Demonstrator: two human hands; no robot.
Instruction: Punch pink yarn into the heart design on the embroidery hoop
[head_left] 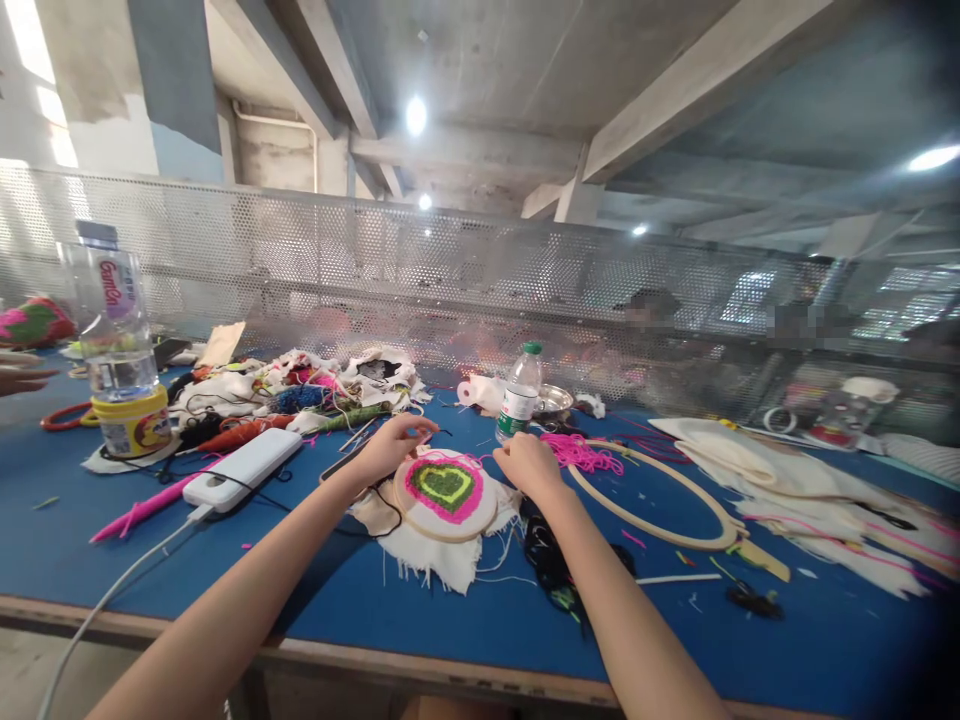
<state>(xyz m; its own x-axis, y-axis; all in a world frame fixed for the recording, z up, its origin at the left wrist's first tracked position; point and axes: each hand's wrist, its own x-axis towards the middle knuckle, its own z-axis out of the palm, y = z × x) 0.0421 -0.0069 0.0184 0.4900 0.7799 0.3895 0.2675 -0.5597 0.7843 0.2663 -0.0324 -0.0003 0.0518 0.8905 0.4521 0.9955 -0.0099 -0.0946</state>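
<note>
Two hands here, one at each far corner of a single embroidery hoop (450, 539): the left hand (396, 446) has its fingers bent, one thin dark thing right by the tips, and whether it's gripped I can't tell; the right hand (528, 466) is curled in tight, its grasp hidden from view. Between them, the hoop lies close to the near edge of the blue surface (337, 610), and it carries one green heart (444, 486) ringed in pink, white cloth (431, 565) fraying out below. Just right of the hoop, one black yarn bundle (551, 560); beyond that, one pink yarn bundle (585, 454) touching a second wooden hoop (652, 490). Behind the hoop stands one green-capped bottle (517, 400). Left of it, one white power bank (244, 468) and one pink pen-like tool (146, 507), then one yellow tub (135, 425) and one larger bottle (116, 320); a heap of yarn and cloth (300, 400) sits behind to the left. Farther left, another person's hand (22, 376) at the edge! Past everything, a perforated metal screen (375, 260), and overhead, bare concrete beams (720, 70) with at least four bright lights.
</note>
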